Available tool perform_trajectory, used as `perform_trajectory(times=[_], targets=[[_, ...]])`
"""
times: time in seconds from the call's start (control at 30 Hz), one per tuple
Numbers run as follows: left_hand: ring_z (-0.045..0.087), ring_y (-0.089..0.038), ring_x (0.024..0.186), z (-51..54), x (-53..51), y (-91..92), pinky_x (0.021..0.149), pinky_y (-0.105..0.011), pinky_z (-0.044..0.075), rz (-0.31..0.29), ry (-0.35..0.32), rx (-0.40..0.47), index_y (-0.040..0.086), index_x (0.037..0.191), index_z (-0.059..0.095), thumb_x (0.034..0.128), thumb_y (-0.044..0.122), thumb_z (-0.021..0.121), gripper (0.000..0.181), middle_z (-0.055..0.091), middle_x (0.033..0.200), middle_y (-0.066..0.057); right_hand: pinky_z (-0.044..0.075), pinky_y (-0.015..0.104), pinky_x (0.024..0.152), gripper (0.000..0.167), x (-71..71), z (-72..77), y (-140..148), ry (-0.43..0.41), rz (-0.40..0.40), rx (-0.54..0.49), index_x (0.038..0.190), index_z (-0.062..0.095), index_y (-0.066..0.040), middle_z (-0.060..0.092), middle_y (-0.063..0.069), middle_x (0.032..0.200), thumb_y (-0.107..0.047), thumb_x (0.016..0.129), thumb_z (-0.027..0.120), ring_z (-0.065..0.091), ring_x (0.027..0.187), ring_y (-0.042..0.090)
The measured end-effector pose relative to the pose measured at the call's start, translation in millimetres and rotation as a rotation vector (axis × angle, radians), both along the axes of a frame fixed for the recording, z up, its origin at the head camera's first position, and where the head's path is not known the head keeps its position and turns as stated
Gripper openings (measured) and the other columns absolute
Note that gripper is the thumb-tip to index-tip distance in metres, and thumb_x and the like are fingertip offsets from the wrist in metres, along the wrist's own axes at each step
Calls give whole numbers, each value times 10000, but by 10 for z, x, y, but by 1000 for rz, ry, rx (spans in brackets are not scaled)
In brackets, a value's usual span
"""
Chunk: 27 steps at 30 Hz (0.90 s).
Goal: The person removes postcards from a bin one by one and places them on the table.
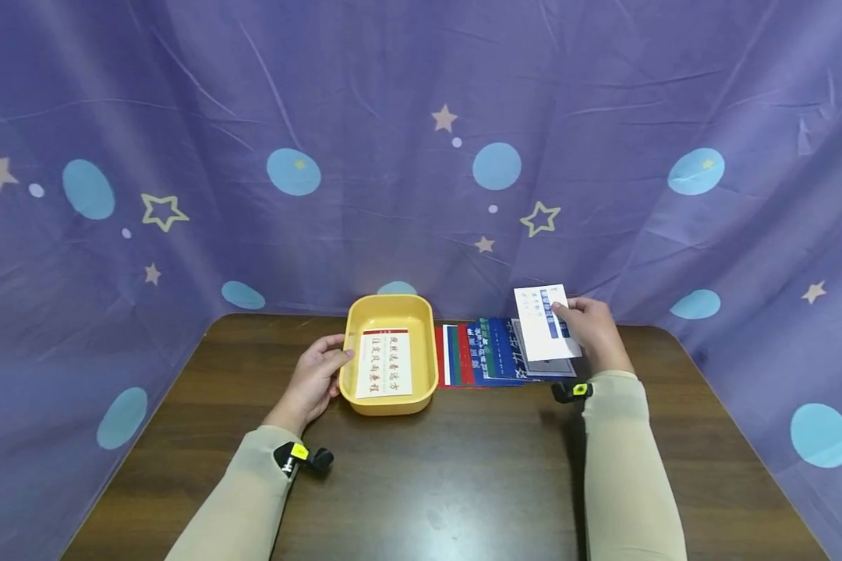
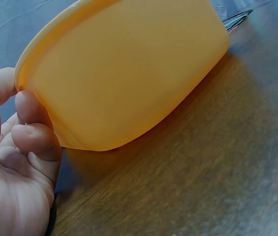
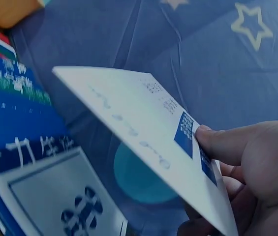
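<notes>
My left hand grips the left rim of a yellow plastic tray, thumb over the edge and fingers curled against the outer wall, as the left wrist view shows. Inside the tray lies a cream card with red characters. My right hand pinches a white card with blue print by its right side, thumb on the printed face. That card is raised and tilted above a fanned row of cards. Topmost in the row, a grey-white card with a dark border is partly hidden in the head view.
The row of red, green and blue cards runs right from the tray along the back of the brown wooden table. Behind the table hangs a purple curtain with stars and blue dots. A strapped device sits on each wrist.
</notes>
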State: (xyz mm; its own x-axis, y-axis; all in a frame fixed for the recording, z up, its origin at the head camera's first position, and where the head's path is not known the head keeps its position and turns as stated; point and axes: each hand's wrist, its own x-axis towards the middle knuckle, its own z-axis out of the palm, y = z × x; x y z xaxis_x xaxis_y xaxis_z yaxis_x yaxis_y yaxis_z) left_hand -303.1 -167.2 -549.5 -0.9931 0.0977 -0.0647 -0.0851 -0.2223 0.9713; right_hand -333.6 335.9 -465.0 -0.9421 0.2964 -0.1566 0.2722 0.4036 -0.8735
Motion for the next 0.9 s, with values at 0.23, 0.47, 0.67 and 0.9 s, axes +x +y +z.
perform_trajectory(times=[0.23,0.47,0.67,0.9], targets=[[479,-42,456,-8,7,-15,400,-165,392,-8,-4,-2,-19,1593,448,1116,49,659,527,780,901,-8,632,248,709,576,13,-212,174,-75,-11,27,1572,615,10,730,189,1314,-385,1154,653,712,911,145],[484,-33,466,19,-15,-13,405,-160,396,-12,8,-17,-39,1611,417,1124,75,662,557,783,918,-2,585,245,739,593,-9,-351,270,-122,-25,49,1602,592,1,688,185,1391,-393,1162,632,674,1035,200],[491,-32,464,20,-7,-12,402,-161,396,-12,7,-15,-22,1600,428,1124,71,658,537,779,915,-1,595,223,733,592,-51,-431,282,-100,-11,56,1561,622,38,726,195,1329,-385,1149,665,698,979,180],[481,-33,462,21,-17,-6,403,-163,388,-10,2,-14,-22,1604,425,1127,73,656,539,765,900,5,543,222,789,630,-38,-459,268,-66,-26,112,1534,638,63,696,246,1388,-419,1131,684,675,1052,225]])
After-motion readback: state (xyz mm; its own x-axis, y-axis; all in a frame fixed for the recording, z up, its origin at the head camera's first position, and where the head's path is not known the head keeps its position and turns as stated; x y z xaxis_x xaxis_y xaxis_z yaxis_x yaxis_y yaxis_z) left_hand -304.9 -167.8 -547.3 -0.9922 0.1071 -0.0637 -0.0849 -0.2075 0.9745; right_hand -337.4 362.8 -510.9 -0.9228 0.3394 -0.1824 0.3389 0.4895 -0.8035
